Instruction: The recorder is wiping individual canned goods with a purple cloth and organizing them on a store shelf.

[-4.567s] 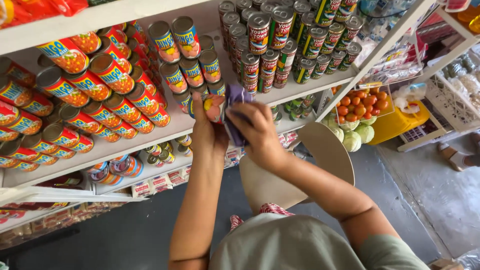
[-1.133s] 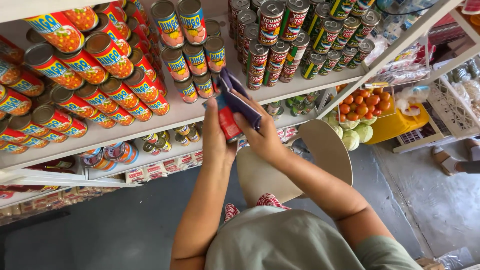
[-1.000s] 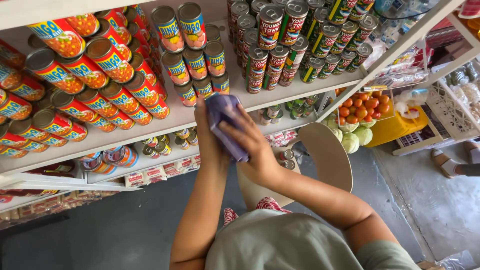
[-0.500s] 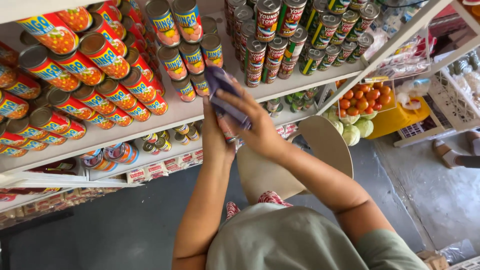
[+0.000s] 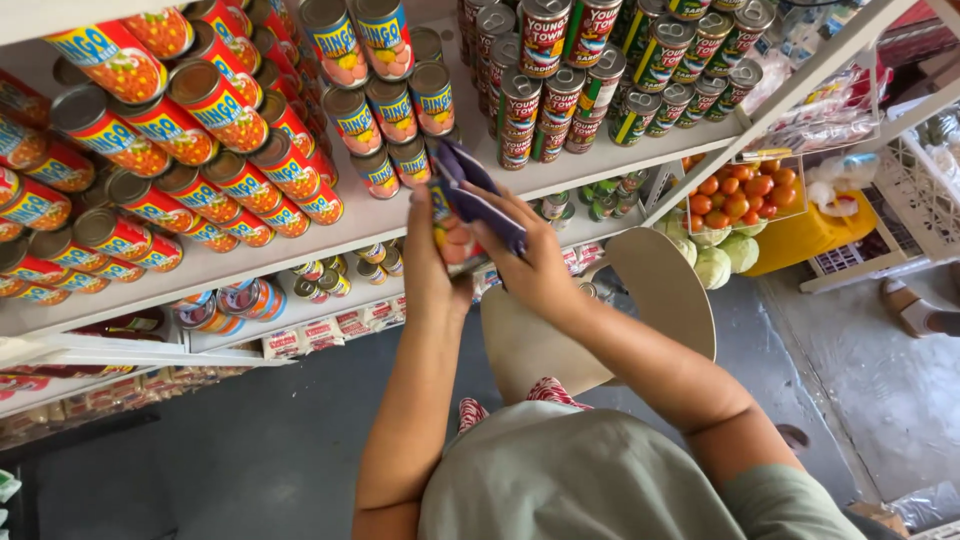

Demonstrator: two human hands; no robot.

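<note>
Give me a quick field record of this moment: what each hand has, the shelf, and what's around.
left hand: grips a red-labelled can from the left, held up in front of the shelf
right hand: presses a purple cloth over the top of the can
shelf: white, stacked with rows of cans lying on their sides and standing
lower shelf: smaller tins
stool: round beige seat, below the hands
crate: tomatoes, pale green cabbages beside it
far right: another person's foot on the floor

Cloth (image 5: 478, 195) and hands hide most of the can (image 5: 455, 240).
</note>
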